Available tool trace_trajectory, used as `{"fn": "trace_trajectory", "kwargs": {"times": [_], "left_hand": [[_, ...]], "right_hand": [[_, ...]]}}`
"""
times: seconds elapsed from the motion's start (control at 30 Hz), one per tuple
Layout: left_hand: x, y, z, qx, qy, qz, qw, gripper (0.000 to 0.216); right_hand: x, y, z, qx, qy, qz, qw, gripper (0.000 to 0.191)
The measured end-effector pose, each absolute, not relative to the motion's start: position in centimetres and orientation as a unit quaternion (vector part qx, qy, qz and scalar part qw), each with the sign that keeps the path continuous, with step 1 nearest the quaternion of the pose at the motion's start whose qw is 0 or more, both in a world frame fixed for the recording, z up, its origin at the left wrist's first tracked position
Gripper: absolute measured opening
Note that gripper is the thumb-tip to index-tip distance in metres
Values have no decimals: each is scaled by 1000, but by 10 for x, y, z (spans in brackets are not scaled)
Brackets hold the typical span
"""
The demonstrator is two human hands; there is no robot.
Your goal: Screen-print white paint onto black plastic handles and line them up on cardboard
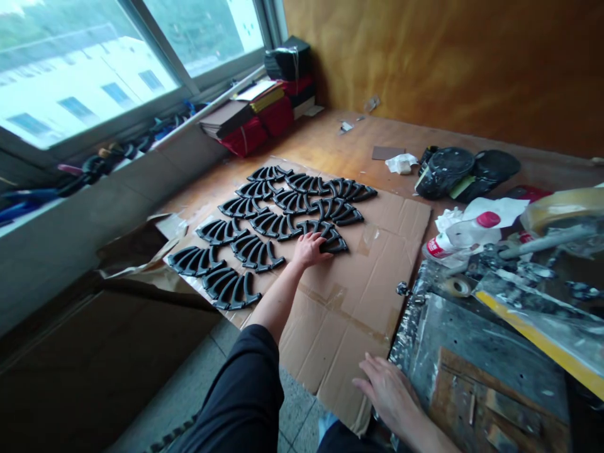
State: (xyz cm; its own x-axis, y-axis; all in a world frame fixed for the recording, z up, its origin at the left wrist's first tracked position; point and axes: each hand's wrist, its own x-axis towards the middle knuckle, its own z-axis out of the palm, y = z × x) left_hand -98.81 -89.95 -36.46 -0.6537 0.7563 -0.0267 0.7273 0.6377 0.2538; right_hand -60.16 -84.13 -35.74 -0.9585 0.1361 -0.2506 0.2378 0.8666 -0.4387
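Observation:
Black curved, ribbed, fan-shaped parts (pixel 256 248) lie in rows on a flattened cardboard sheet (pixel 346 302). My left hand (pixel 309 250) reaches out to the nearest part of the right-hand row, a black fan-shaped part (pixel 335 240). Its thumb and fingers are bent about that part's near edge, and the fingertips are partly hidden. My right hand (pixel 389 387) hovers at the cardboard's lower right edge, beside the worktop. Its fingers are stretched out with the thumb apart, and it holds nothing.
At right stand a paint-spattered bench (pixel 500 333), a plastic bottle (pixel 465 234) with a red cap, tape rolls and black tubs (pixel 448 170). Stacked red and black bundles (pixel 276 113) sit by the window. A dark cardboard box (pixel 117 340) is at lower left.

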Motion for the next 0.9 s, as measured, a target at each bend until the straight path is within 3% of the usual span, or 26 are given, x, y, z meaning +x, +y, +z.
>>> {"fn": "trace_trajectory", "kwargs": {"times": [0.27, 0.57, 0.73, 0.9], "left_hand": [[-926, -885, -390, 252, 957, 141, -34, 65], [-841, -898, -395, 218, 962, 166, -10, 57], [-784, -919, -403, 219, 952, 214, -4, 57], [-743, -933, -409, 208, 950, 234, 8, 59]], "right_hand": [[-611, -840, -338, 95, 949, -262, 145, 21], [-579, -822, -291, 83, 931, -356, 1, 21], [-516, -777, -258, 172, 925, -338, -21, 25], [-412, -686, -259, 354, 890, -286, -34, 32]]}}
